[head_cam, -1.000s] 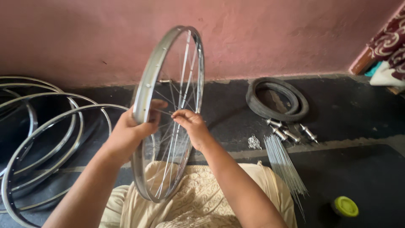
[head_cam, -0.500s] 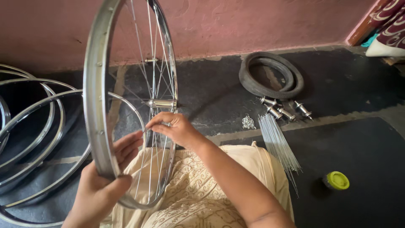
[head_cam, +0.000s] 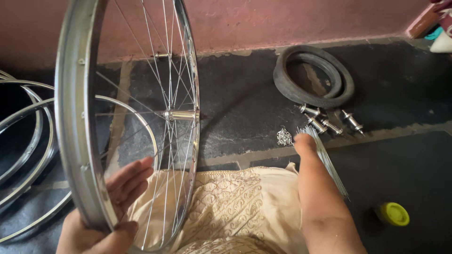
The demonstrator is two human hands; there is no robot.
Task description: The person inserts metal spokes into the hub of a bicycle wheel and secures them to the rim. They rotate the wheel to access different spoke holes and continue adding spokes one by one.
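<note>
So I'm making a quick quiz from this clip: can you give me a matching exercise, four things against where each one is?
Things:
1. spoked wheel
2. rubber tyre
3. yellow-green cap
4. bare rims

Places:
A. lying by the pink wall, upper right
B. on the dark floor, lower right
C. stacked on the floor at far left
D. held upright at its rim by the left hand

Pairs: 1-D, 2-A, 3-B, 4-C

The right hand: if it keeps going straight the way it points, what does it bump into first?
Probably the bundle of loose spokes on the floor; the right hand already looks to be at its top end. The small pile of tiny metal bits lies just beside. Depth is hard to judge.
</note>
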